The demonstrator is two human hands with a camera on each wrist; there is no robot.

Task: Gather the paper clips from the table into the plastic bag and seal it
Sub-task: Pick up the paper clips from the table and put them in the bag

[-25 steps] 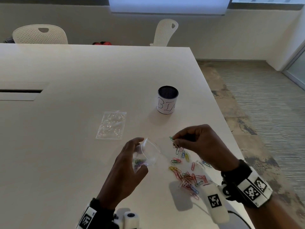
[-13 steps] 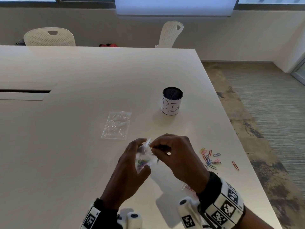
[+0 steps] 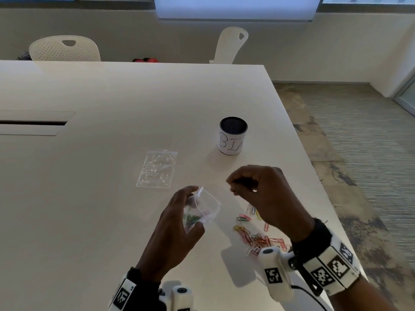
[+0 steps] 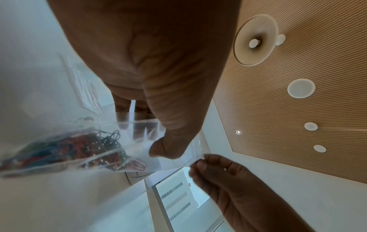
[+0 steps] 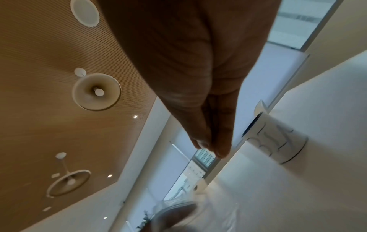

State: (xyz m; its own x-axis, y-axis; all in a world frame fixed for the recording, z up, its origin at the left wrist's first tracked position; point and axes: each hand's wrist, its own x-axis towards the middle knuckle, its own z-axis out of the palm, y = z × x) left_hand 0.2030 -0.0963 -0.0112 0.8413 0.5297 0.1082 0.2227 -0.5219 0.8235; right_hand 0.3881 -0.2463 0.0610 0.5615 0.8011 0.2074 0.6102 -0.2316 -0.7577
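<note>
The right hand (image 3: 265,194) has just pulled back from the mouth of the plastic bag (image 3: 203,208), where half a second ago its fingertips were pushed right in; now it hovers just beside the opening, above the table (image 3: 89,198). Its grip is curled, thumb against fingertips, and no clip shows between them (the right-wrist view shows the pinched tips bare), so in my judgement the clip it carried a second ago has been dropped inside.

The left hand (image 3: 177,227) holds the bag upright off the table, thumb and fingers pinching its walls so the mouth stays open. A tangle of coloured clips sits in the bag's bottom, clearest in the left-wrist view.

The job is only part done: a loose scatter of paper clips (image 3: 258,234) lies on the table below the right hand, near the table's right edge. The likely next move is another reach down to that pile; sealing waits until it is gone.

A second, flat bag (image 3: 157,169) and a cup marked "BIN" (image 3: 232,139) stand farther back.
</note>
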